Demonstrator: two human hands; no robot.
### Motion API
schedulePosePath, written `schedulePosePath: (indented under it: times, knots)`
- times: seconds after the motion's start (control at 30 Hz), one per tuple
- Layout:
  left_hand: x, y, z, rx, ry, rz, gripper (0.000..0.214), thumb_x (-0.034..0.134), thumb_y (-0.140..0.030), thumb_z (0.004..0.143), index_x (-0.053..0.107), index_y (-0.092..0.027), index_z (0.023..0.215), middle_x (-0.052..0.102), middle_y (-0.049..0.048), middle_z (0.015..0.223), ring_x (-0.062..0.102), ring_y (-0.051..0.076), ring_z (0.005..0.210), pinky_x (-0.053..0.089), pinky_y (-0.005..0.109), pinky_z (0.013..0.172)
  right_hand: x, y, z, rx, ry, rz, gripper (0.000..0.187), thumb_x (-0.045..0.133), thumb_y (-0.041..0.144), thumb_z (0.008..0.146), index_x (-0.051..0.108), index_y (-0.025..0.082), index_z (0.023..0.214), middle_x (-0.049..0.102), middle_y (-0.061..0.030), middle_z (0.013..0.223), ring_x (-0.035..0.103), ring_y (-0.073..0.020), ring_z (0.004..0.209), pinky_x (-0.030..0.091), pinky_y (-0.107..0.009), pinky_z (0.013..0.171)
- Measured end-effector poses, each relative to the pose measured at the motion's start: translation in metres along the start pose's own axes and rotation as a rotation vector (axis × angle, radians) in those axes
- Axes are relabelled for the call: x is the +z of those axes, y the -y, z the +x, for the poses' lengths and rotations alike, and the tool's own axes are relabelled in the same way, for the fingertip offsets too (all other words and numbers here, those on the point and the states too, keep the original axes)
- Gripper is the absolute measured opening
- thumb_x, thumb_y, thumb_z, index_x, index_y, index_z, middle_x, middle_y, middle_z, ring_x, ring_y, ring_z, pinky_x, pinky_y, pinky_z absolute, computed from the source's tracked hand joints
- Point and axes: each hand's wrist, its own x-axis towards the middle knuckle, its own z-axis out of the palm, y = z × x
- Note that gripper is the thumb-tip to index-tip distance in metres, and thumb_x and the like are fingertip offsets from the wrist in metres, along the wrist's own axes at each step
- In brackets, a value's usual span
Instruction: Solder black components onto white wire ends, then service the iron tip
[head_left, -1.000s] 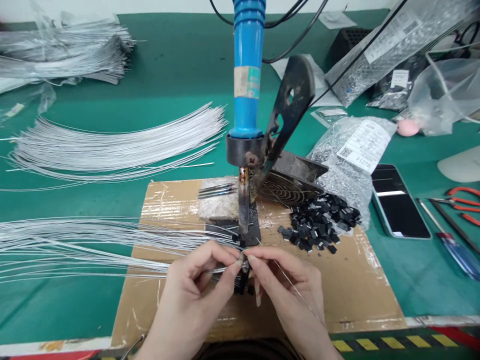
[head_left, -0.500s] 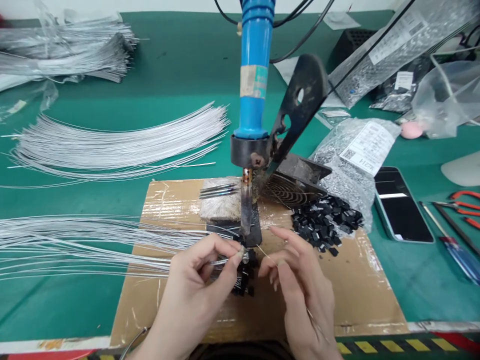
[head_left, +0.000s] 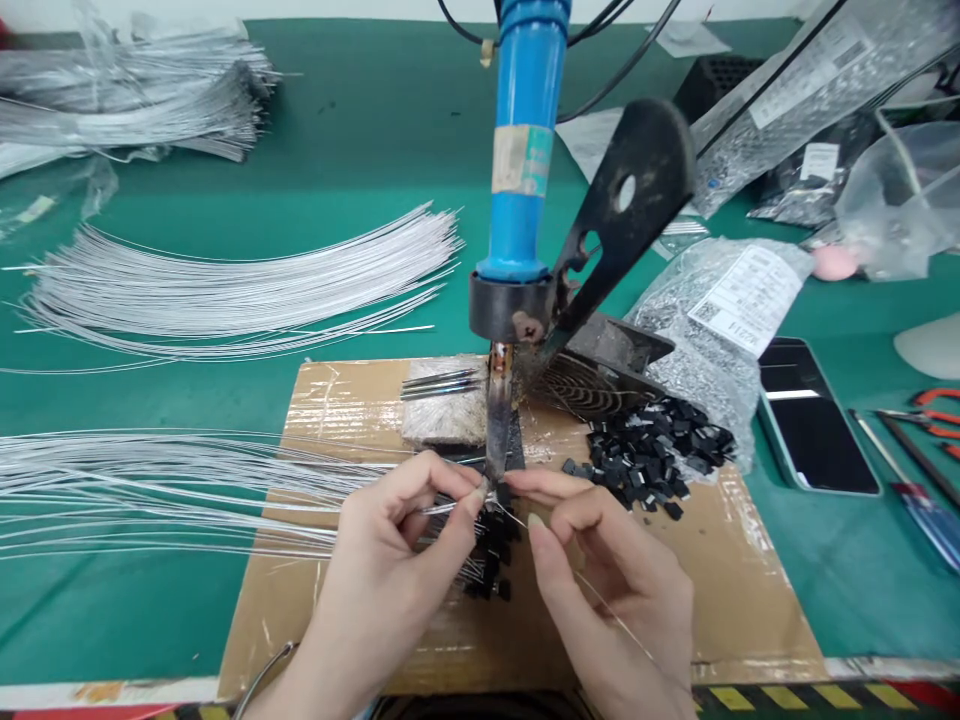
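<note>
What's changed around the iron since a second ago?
The right hand drew back rightward, then its index finger returned beside the iron tip; its thumb now sits farther right. The left hand stays pinched nearby, and the phone stayed put.

Bare fingers (head_left: pixel 453 538), longish thumbnails (head_left: pixel 534 522), dark clothing (head_left: pixel 480 708)

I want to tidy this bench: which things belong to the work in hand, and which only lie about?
Apparently in use: white wires in the left hand; thin wire in the right hand; soldering iron; black pieces.
Probably just lying about: phone; pliers; screwdriver; pink object.
</note>
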Motion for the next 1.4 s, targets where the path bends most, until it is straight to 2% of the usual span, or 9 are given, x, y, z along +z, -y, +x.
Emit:
schedulePosePath:
  times: [0.13, 0.27, 0.4, 0.57, 0.73, 1.0, 1.27, 1.4]
  knots:
    - [-0.0012, -0.0020, 0.0021, 0.004, -0.007, 0.002, 0.012, 0.074, -0.019, 0.087, 0.073, -0.020, 0.075, 0.075, -0.0011, 0.074, 0.062, 0.009, 0.061, 0.043, 0.014, 0.054, 0.0024, 0.0043, 0.0023, 0.031, -0.019, 0.006, 0.023, 0.063, 0.018, 0.102, 0.057, 0.026, 0.081, 0.081, -0.0004, 0.121, 0.079, -0.0162, 0.112, 0.060, -0.022, 0.095]
    - [-0.0021, -0.0034, 0.0030, -0.007, -0.021, 0.032, 0.012, 0.074, -0.021, 0.086, 0.072, -0.020, 0.075, 0.075, -0.0001, 0.075, 0.059, 0.009, 0.059, 0.040, 0.016, 0.052, 0.0030, 0.0061, 0.0056, 0.035, -0.034, -0.010, 0.022, 0.065, 0.018, 0.099, 0.057, 0.026, 0.079, 0.082, -0.0002, 0.119, 0.080, -0.0167, 0.108, 0.060, -0.024, 0.096]
    - [-0.0020, -0.0040, 0.0042, -0.006, -0.020, 0.037, 0.012, 0.073, -0.022, 0.087, 0.072, -0.020, 0.075, 0.074, -0.0004, 0.073, 0.059, 0.010, 0.060, 0.041, 0.017, 0.055, 0.0031, 0.0066, 0.0067, 0.032, -0.047, -0.026, 0.022, 0.067, 0.018, 0.097, 0.058, 0.026, 0.079, 0.082, 0.0002, 0.118, 0.080, -0.0160, 0.108, 0.059, -0.023, 0.096]
    - [-0.0018, -0.0065, 0.0046, 0.001, -0.023, 0.040, 0.011, 0.073, -0.021, 0.087, 0.073, -0.020, 0.076, 0.077, 0.0006, 0.078, 0.061, 0.010, 0.061, 0.041, 0.018, 0.054, 0.0023, 0.0072, 0.0058, 0.039, -0.049, -0.042, 0.022, 0.068, 0.018, 0.096, 0.057, 0.025, 0.078, 0.083, -0.0057, 0.118, 0.080, -0.0220, 0.109, 0.062, -0.029, 0.094]
    - [-0.0017, -0.0081, 0.0042, -0.016, -0.024, 0.018, 0.010, 0.074, -0.021, 0.087, 0.073, -0.021, 0.076, 0.080, 0.0018, 0.083, 0.064, 0.011, 0.066, 0.043, 0.019, 0.056, 0.0016, 0.0086, 0.0056, 0.040, -0.051, -0.041, 0.021, 0.068, 0.018, 0.096, 0.058, 0.026, 0.079, 0.082, -0.0068, 0.119, 0.080, -0.0232, 0.107, 0.062, -0.032, 0.093]
    - [-0.0035, -0.0075, 0.0028, -0.019, -0.012, 0.027, 0.012, 0.074, -0.023, 0.088, 0.073, -0.021, 0.077, 0.079, 0.0011, 0.082, 0.065, 0.012, 0.068, 0.044, 0.019, 0.058, 0.0028, 0.0089, 0.0050, 0.029, -0.046, -0.029, 0.022, 0.067, 0.018, 0.098, 0.057, 0.026, 0.079, 0.082, 0.0001, 0.120, 0.080, -0.0169, 0.105, 0.060, -0.025, 0.092]
    - [-0.0039, -0.0077, -0.0002, -0.013, -0.016, 0.035, 0.012, 0.073, -0.023, 0.089, 0.073, -0.021, 0.077, 0.081, 0.0033, 0.089, 0.068, 0.015, 0.073, 0.042, 0.021, 0.056, 0.0027, 0.0089, 0.0048, 0.023, -0.062, -0.059, 0.023, 0.068, 0.020, 0.097, 0.058, 0.025, 0.077, 0.082, -0.0082, 0.119, 0.082, -0.0232, 0.101, 0.064, -0.032, 0.092]
    - [-0.0036, -0.0093, 0.0010, -0.014, -0.014, 0.042, 0.013, 0.073, -0.024, 0.089, 0.073, -0.020, 0.076, 0.081, 0.0037, 0.086, 0.067, 0.015, 0.071, 0.042, 0.021, 0.056, 0.0024, 0.0083, 0.0051, 0.005, -0.053, -0.063, 0.022, 0.068, 0.019, 0.097, 0.058, 0.025, 0.078, 0.082, -0.0072, 0.119, 0.081, -0.0235, 0.105, 0.063, -0.032, 0.093]
